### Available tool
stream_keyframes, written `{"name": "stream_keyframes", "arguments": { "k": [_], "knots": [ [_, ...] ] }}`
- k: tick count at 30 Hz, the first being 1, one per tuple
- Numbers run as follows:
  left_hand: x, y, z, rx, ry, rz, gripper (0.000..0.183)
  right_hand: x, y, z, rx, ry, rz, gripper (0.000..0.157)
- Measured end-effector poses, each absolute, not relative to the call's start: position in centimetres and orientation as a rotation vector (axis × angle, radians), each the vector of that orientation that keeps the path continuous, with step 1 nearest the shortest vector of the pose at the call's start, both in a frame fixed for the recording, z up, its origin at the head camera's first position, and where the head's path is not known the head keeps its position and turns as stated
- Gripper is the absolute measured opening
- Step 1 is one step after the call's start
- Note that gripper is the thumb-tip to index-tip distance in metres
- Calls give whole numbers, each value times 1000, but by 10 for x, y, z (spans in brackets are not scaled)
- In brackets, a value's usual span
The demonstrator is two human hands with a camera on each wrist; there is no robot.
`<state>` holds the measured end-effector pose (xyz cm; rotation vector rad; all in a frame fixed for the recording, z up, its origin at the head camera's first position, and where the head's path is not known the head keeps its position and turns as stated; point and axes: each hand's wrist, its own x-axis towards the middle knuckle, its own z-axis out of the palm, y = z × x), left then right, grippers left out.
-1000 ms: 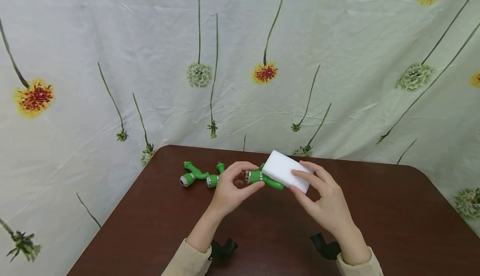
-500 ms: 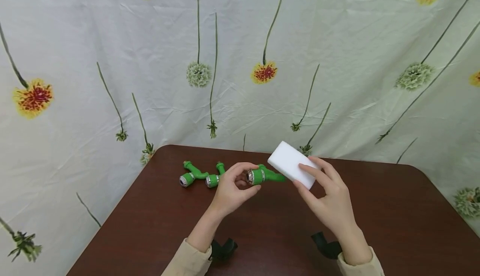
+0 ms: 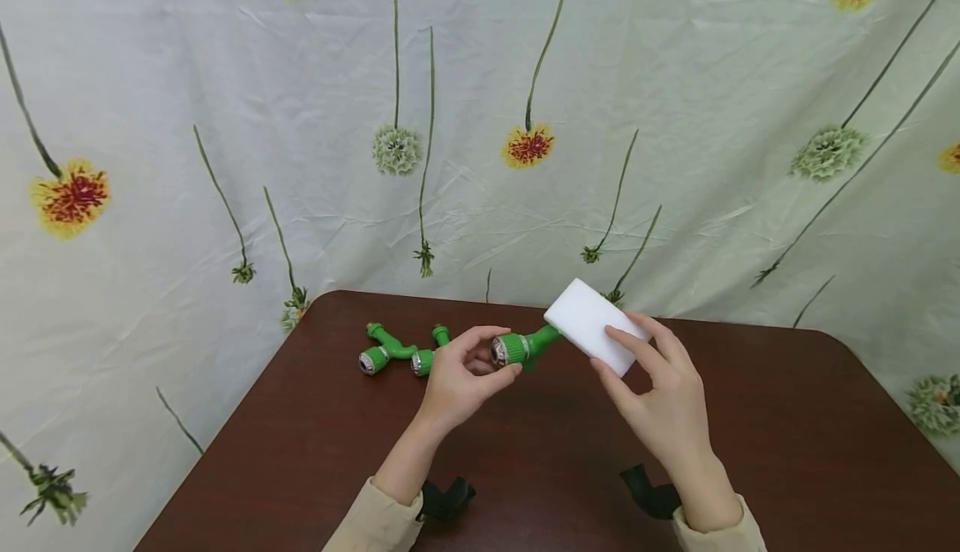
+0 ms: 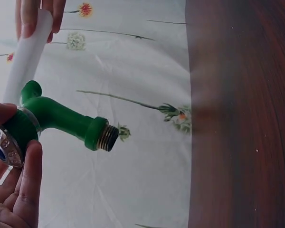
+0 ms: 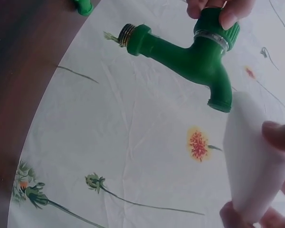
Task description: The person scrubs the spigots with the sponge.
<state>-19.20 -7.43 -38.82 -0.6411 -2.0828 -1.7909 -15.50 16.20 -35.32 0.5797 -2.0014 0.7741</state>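
Observation:
My left hand pinches a green faucet by its ribbed knob, which has a silvery cap at the end. In the left wrist view the faucet's threaded inlet points away from the hand. My right hand grips a white sponge block between thumb and fingers, tilted above the table. In the right wrist view the sponge stands right at the faucet's spout. Two more green faucets lie on the table left of my left hand, one in full sight and one partly hidden.
The dark reddish-brown table has rounded far corners. Behind it hangs a pale curtain printed with flowers. Black curved pieces lie near each wrist, one at the left and one at the right.
The right hand has drawn the sponge up and right, off the faucet's body. The left hand has turned the faucet, so its far end now points up toward the sponge.

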Motion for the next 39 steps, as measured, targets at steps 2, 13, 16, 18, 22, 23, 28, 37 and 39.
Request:
{"name": "stream_keyframes", "arguments": {
  "k": [2,13,16,18,22,23,28,37,39],
  "knots": [
    [-192,-74,-388,-633,-2073,-1779,42,-155,161,-353,629,-1981,793,33],
    [-186,-72,-378,-658,-2020,-1829,31,-157,162,-356,584,-1992,742,37],
    [-180,-71,-368,-656,-2019,-1837,29,-157,162,-355,563,-1947,788,33],
    [-176,-71,-364,-658,-2020,-1829,26,-156,160,-355,600,-1942,823,36],
    [-183,-71,-374,-635,-2031,-1851,23,-154,154,-356,675,-1999,880,37],
    [-185,-71,-377,-635,-2029,-1856,23,-153,152,-356,687,-2017,890,35],
    [-190,-71,-386,-674,-2005,-1906,24,-152,147,-358,754,-2069,844,42],
    [-171,-70,-358,-623,-2077,-1984,24,-156,153,-359,517,-2035,757,36],
    [-171,-70,-359,-627,-2077,-1989,23,-154,151,-358,562,-2036,788,33]
  ]
}}
